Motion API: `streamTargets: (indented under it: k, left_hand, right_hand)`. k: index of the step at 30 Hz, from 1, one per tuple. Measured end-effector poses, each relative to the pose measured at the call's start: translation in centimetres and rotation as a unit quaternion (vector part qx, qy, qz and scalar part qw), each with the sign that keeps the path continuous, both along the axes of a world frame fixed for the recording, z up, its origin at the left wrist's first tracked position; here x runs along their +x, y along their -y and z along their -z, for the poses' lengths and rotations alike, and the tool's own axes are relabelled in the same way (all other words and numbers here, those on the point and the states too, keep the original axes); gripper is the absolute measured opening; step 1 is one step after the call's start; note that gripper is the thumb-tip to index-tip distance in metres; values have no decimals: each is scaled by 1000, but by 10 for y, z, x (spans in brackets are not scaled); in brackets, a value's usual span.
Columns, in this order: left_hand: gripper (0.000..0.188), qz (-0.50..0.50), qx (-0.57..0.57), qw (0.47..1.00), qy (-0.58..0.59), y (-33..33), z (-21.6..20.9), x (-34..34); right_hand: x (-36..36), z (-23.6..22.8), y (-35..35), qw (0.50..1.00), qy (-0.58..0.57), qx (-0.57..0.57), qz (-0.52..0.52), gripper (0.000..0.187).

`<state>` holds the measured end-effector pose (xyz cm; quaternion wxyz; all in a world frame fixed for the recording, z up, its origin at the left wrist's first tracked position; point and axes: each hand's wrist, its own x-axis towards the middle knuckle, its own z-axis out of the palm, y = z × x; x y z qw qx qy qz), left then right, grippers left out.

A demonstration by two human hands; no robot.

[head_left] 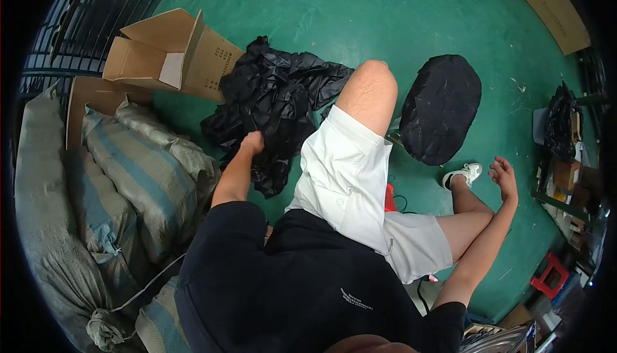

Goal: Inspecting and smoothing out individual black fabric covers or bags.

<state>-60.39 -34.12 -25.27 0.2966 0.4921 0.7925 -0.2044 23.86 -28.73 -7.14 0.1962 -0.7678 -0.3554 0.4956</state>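
Observation:
My left hand (254,141) is closed on the edge of a crumpled heap of shiny black sheeting (276,89). The sheeting lies on the green floor to the left of my raised knee; whether it is plastic or thin fabric I cannot tell. On the right, my right hand (502,176) hangs in the air, its fingers loosely apart and nothing in them, with that forearm resting across my leg. Beyond it stands an oval, black-covered object like a padded seat (441,109); most of what is under it is hidden.
An open cardboard box (212,64) stands beside the sheeting. Several stuffed woven sacks (138,167) are piled along my left, before a dark metal rack (96,19). Another carton (554,9) is at the far right, and cluttered shelves (565,179) line the right side.

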Motion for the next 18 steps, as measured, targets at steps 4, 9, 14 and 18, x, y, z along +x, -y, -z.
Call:
streamTargets:
  k: [4,9,14,18]
  left_hand:
    - [23,30,253,966,39,-42,-49,-58]
    - [19,144,439,887,3,-160,-209,-15]
    - [15,146,651,734,124,-234,-368,124]
    - [18,187,716,609,287,-247,-428,255]
  right_hand:
    - [-7,8,-9,999,-14,-3,-30,42]
    - [-6,0,-10,999,14,0,-31,43]
    - [1,20,-22,991,37,50,-114,42]
    - [-46,20,-36,980,-42,68,-180,44]
